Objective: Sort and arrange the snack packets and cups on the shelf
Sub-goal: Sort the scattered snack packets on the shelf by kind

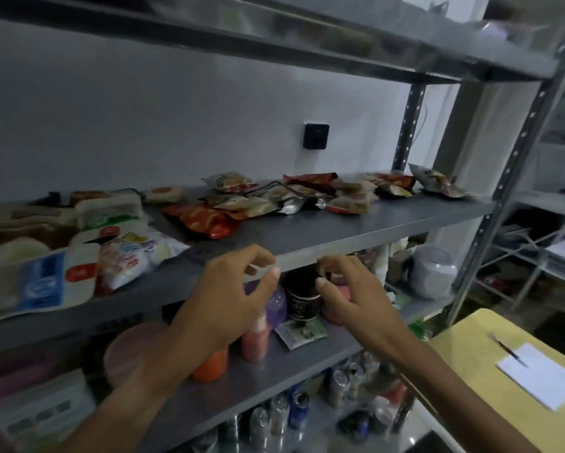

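Observation:
A grey metal shelf [356, 230] carries a loose heap of snack packets [274, 197] along its back, with a red packet [206, 220] nearest the front. Sealed cups with white lids [46, 276] and a white printed packet [131, 256] crowd the shelf's left end. My left hand [235, 289] hovers at the shelf's front edge, fingers loosely curled, holding nothing. My right hand [343, 289] floats beside it a little to the right, also loosely curled and holding nothing. Both hands are apart from every packet.
The shelf below holds a dark jar [302, 297], a purple bottle [276, 302], pink and orange bottles [255, 338], a green sachet [300, 333] and a grey pot [433, 271]. A yellow table [470, 348] with a notepad [539, 374] and pen stands right. Upright post [510, 171].

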